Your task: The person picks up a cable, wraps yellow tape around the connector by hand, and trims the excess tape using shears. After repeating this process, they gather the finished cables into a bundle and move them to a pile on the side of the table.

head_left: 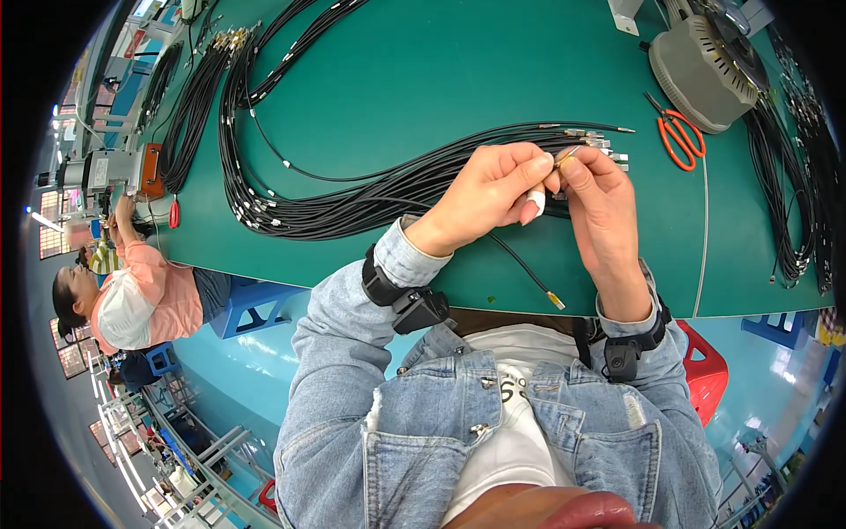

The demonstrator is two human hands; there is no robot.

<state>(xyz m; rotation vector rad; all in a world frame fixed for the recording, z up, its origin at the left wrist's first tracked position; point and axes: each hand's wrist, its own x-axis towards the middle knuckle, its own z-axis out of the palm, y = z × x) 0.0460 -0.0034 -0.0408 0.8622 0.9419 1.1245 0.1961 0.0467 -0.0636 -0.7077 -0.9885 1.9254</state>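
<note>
My left hand (pixel 500 187) and my right hand (pixel 604 201) meet above a bundle of black cables (pixel 388 196), both with fingers pinched. Between their fingertips is a small, thin cable end (pixel 567 158) with a yellowish, metallic look; its exact shape is mostly hidden. A white wrap (pixel 537 199) covers one finger of my left hand. Silver connectors (pixel 597 141) on the bundle's ends lie just behind my right hand. One loose cable end with a yellow and silver connector (pixel 554 301) points toward the table's near edge.
Orange-handled scissors (pixel 679 139) lie on the green table (pixel 423 62) to the right, beside a round grey machine (pixel 705 75). More black cables (pixel 784 176) hang together at far right. A co-worker (pixel 145 295) sits at the left by another device. A red stool (pixel 705 375) stands below.
</note>
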